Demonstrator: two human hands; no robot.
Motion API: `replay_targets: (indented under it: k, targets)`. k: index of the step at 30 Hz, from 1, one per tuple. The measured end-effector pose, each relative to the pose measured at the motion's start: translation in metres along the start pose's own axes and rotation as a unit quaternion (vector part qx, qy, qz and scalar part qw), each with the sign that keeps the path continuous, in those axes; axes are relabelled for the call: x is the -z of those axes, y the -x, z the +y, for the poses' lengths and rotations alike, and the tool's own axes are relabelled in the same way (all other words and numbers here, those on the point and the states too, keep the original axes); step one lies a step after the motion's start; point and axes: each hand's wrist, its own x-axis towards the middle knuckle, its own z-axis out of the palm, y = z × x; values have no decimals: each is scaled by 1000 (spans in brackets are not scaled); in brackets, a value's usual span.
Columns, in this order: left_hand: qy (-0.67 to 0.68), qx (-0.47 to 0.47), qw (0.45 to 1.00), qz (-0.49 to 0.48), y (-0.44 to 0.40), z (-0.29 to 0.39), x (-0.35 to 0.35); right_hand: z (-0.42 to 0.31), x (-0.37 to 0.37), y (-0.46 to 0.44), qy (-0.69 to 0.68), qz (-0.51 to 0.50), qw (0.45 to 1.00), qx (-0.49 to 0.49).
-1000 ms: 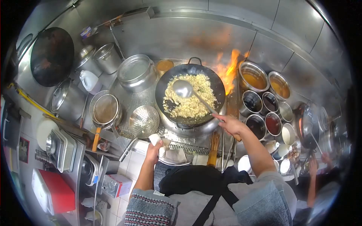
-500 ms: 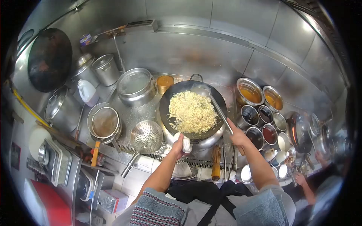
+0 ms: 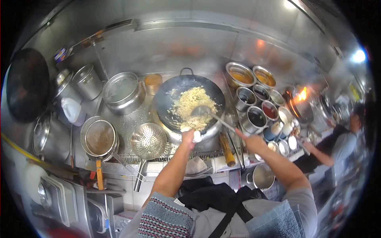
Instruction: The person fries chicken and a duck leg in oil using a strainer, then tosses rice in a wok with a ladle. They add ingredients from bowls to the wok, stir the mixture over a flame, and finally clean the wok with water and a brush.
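A dark wok (image 3: 164,89) sits on the burner and holds a heap of yellowish fried rice (image 3: 192,99). My left hand (image 3: 189,139) grips a white cloth (image 3: 197,136) at the wok's near rim. My right hand (image 3: 253,142) is closed round the handle of a metal ladle (image 3: 201,112). The ladle's bowl rests among the rice at the right of the heap. Left of the wok, a round perforated strainer (image 3: 149,141) lies flat with its handle toward me.
Sauce pots (image 3: 240,75) crowd the right side. A bamboo brush (image 3: 227,150) lies near the front edge. Further left are a mesh sieve (image 3: 99,137) and a large pot (image 3: 124,93). A co-worker (image 3: 329,148) stands at the far right by a flaming wok (image 3: 299,103).
My left hand has gone from below the strainer's right side to the wok's near rim with the cloth. The ladle has come down into the rice. Flames beside the wok have gone; the view has shifted.
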Motion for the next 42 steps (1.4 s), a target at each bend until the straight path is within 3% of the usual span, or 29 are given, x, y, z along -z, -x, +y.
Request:
replay_targets:
  k: [4, 5, 6, 8, 9, 11, 12, 13, 14, 16, 17, 18, 19, 21, 23, 24, 26, 27, 28, 30, 31, 32, 33, 34, 35, 39, 40, 42]
  targets:
    - [13, -11, 999, -47, 86, -10, 33, 7, -10, -22, -34, 120, 992, -13]
    - [-43, 21, 999, -10, 119, -24, 51, 9, -13, -22, -41, 150, 988, 6]
    - [-70, -19, 997, -4, 156, -36, 60, 13, -8, -4, -53, 160, 986, 2]
    - [-42, -14, 999, 2, 189, -42, 59, 29, 8, 60, -120, 56, 991, 36]
    - [-4, -14, 1000, 20, 212, -13, 26, 43, 6, 77, -181, 31, 980, 79]
    - [74, -11, 997, -11, 154, 13, 9, 71, -18, 73, -256, -28, 953, 159]
    - [50, 5, 998, -35, 119, 30, -6, 82, -54, 39, -296, -53, 929, 216]
    - [26, 22, 999, -35, 87, 38, -18, 80, -87, 7, -254, 63, 919, 295]
    - [0, 43, 998, -36, 65, 32, -17, 56, -51, 20, -234, -50, 960, 148]
    - [-28, 16, 999, -35, 53, -1, 3, 26, -54, 1, -152, 66, 981, 96]
    - [-42, 5, 982, -184, 51, -18, 44, 19, -56, -18, -131, 111, 983, 59]
    - [-14, 12, 999, -30, 90, -29, 32, 19, -49, -22, -134, 116, 982, 59]
    - [-43, 8, 997, -57, 73, -57, 91, 14, -45, -23, -153, 125, 978, 59]
    - [-87, 42, 995, 19, 142, -68, 99, 22, -35, 0, -192, 110, 972, 72]
    - [-99, 43, 994, -7, 178, -40, 63, 49, -20, 37, -171, 92, 976, 94]
    - [-41, 42, 998, -2, 174, -17, 28, 61, -16, 52, -139, 68, 980, 124]
    - [77, 40, 996, 22, 154, 27, -25, 94, -2, 60, -229, -31, 949, 213]
    - [18, 29, 999, 3, 122, 40, -36, 110, -44, 13, -211, 47, 926, 308]
    - [-44, 20, 999, -21, 87, 37, -36, 99, -46, 6, -214, 44, 927, 305]
    - [1, -4, 1000, -18, 46, -2, -3, 60, -29, -8, -140, 12, 984, 114]
    - [-31, -34, 999, -20, 53, -21, 12, 41, -41, -28, -164, 38, 982, 84]
    - [8, 6, 997, -73, 57, -42, 32, 31, -50, -46, -183, 70, 979, 54]
    - [-23, -36, 999, -27, 105, -47, 15, 31, -49, -49, -182, 78, 978, 65]
    - [6, -48, 997, -53, 129, -51, 15, 24, -49, -51, -187, 83, 975, 81]
    - [29, -56, 998, -22, 129, -41, 9, 24, -52, -38, -167, 186, 962, 110]
    - [-2, -78, 996, 40, 76, 16, -27, 63, -36, 39, -195, 6, 979, 61]
    - [-58, -38, 997, 44, 47, 23, -10, 73, -47, 42, -169, -4, 984, 54]
    - [-118, -19, 993, 23, 72, 12, -9, 87, -47, 16, -129, -10, 990, 58]
